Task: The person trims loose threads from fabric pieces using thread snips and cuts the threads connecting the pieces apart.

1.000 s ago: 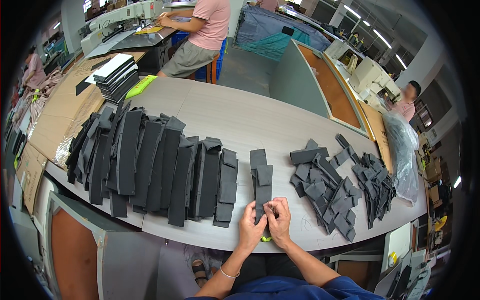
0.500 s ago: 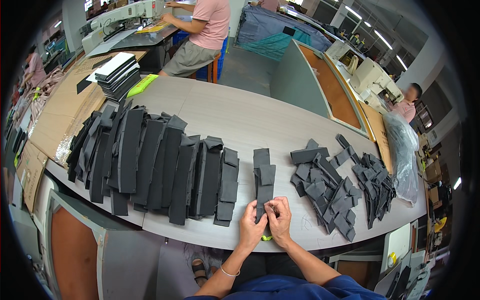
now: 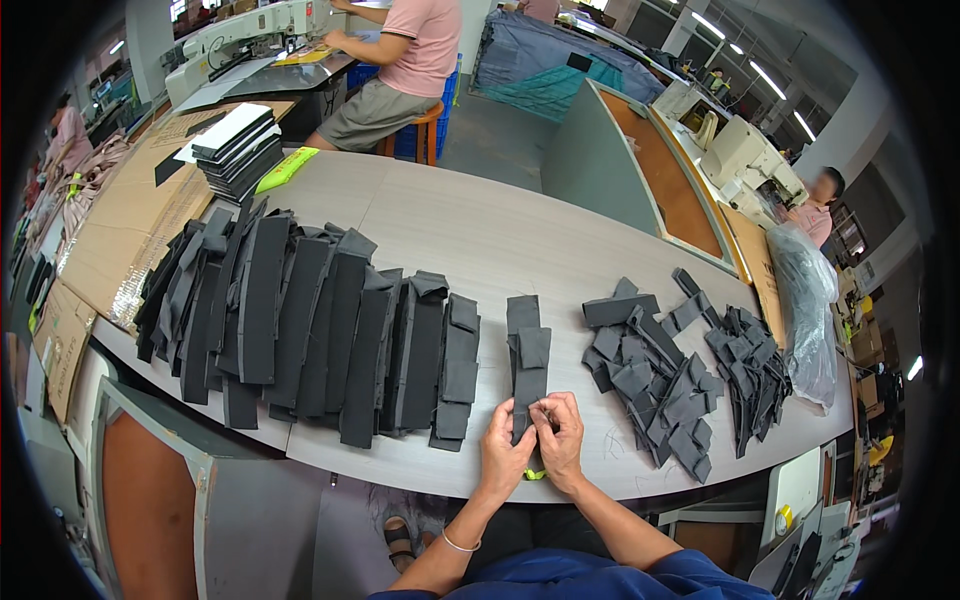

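Observation:
A dark grey fabric strip (image 3: 529, 375) with folded flaps lies lengthwise on the table in front of me. My left hand (image 3: 504, 448) pinches its near end from the left side. My right hand (image 3: 559, 438) grips the same end from the right, its fingertips close to the left ones. The fingers partly hide that end. To the left, many similar dark strips (image 3: 312, 325) lie overlapped in a long row. On the right sits a loose heap of smaller folded dark fabric pieces (image 3: 650, 375). Just below my hands a small yellow-green thing (image 3: 536, 474) shows at the table's edge.
A second heap of dark pieces (image 3: 748, 365) lies farther right, beside a clear plastic bag (image 3: 803, 310). At the far left stand a stack of dark and white pieces (image 3: 235, 155) and cardboard (image 3: 140, 225). A person in pink (image 3: 420, 50) sits at a machine beyond the table (image 3: 430, 215).
Both hands stay at the strip's near end with hardly any movement. Beyond the table, the seated person's leg has shifted slightly left.

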Action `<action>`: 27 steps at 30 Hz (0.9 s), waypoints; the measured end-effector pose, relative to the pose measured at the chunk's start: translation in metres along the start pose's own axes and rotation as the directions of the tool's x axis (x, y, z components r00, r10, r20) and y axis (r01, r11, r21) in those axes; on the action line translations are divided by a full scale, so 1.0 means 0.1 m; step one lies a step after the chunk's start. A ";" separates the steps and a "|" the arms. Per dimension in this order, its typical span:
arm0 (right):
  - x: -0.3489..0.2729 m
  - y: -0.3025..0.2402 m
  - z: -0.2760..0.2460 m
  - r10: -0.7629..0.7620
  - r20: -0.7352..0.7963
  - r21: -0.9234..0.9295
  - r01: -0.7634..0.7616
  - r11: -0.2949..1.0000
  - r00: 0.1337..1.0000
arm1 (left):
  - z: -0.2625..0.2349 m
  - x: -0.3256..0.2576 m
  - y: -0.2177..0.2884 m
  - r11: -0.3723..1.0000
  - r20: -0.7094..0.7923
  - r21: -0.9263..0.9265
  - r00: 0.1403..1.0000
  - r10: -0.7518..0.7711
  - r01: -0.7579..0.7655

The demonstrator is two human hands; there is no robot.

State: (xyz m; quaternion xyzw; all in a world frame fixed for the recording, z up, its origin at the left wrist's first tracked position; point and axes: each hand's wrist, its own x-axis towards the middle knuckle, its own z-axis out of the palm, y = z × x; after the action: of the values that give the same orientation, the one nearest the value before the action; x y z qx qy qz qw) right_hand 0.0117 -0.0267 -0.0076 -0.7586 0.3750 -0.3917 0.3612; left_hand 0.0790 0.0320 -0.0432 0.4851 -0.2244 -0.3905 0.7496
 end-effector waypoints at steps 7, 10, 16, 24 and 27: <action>0.00 0.01 0.00 -0.011 -0.004 -0.002 0.011 1.000 1.000 | -0.01 0.00 0.02 0.999 0.023 0.008 0.999 -0.034 0.034; 0.00 -0.01 -0.01 -0.003 -0.004 0.001 0.003 1.000 1.000 | 0.00 0.00 0.05 0.998 0.046 0.037 0.997 -0.056 0.054; 0.01 -0.02 0.00 -0.002 0.000 0.013 0.002 1.000 1.000 | 0.00 0.01 0.03 0.998 0.029 0.041 0.998 -0.049 0.048; -0.01 0.00 0.00 -0.012 0.015 0.013 0.012 1.000 1.000 | 0.00 -0.01 0.00 1.000 -0.001 0.027 1.000 0.016 -0.016; 0.00 -0.01 0.00 -0.019 0.012 0.015 0.019 1.000 1.000 | 0.00 0.00 -0.02 1.000 0.000 -0.011 1.000 0.020 -0.020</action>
State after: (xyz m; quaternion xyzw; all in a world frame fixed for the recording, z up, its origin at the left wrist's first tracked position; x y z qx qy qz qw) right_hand 0.0122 -0.0268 -0.0070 -0.7618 0.3626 -0.3932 0.3653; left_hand 0.0784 0.0314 -0.0447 0.4789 -0.2271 -0.3841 0.7560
